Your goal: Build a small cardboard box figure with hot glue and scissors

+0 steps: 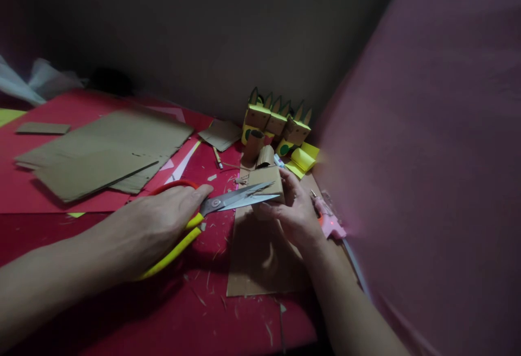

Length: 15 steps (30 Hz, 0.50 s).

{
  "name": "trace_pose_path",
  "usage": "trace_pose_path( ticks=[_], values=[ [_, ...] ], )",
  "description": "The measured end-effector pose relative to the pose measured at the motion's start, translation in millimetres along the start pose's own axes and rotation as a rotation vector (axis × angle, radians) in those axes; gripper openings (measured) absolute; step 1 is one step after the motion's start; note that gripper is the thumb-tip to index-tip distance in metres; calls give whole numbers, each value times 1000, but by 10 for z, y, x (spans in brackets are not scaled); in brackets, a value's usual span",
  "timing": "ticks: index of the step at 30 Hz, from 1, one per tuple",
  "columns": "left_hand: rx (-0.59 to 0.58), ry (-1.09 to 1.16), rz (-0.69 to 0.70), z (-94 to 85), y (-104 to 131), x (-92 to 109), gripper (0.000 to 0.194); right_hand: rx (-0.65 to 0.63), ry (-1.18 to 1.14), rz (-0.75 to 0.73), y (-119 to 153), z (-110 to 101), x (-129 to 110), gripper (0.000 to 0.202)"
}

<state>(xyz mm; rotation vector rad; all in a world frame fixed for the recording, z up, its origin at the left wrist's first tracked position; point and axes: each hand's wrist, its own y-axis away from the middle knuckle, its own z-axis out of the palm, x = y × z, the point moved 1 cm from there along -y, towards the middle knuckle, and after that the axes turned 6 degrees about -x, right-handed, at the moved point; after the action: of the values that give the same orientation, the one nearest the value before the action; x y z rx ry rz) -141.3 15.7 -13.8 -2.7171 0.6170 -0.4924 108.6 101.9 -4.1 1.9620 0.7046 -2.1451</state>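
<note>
My left hand [165, 217] is closed around the handles of a pair of scissors [228, 199], which have red and yellow grips. The two blades stand slightly apart and point right. Their tips reach a small folded cardboard piece [264, 176]; whether they bite into it I cannot tell. That piece is gripped at its right side by my right hand [298, 212], thumb in front and fingers behind. Under it on the table lies a flat cardboard sheet [248, 277], with my right hand's shadow on it.
Large cardboard sheets [122, 150] lie on red paper [24, 193] at left. Behind my hands stand yellow and cardboard models with pointed tops [277, 122], a cardboard tube [254, 146] and curled yellow paper [303, 159]. A pink glue gun [332, 226] rests by the pink wall [427, 155].
</note>
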Motion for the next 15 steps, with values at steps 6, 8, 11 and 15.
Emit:
trace_pose_path(
  ticks=[6,8,11,15],
  values=[
    [-40,-216,158,-147,-51,52,40,-18,22,27,2,22,-22,67],
    [-40,-254,186,-173,-55,64,42,-18,20,39,3,25,-15,68],
    [-17,-272,181,-184,-31,60,42,-2,-19,63,0,32,7,67],
    [-16,-105,117,-164,14,21,35,28,-24,56,-12,20,33,69]
  ],
)
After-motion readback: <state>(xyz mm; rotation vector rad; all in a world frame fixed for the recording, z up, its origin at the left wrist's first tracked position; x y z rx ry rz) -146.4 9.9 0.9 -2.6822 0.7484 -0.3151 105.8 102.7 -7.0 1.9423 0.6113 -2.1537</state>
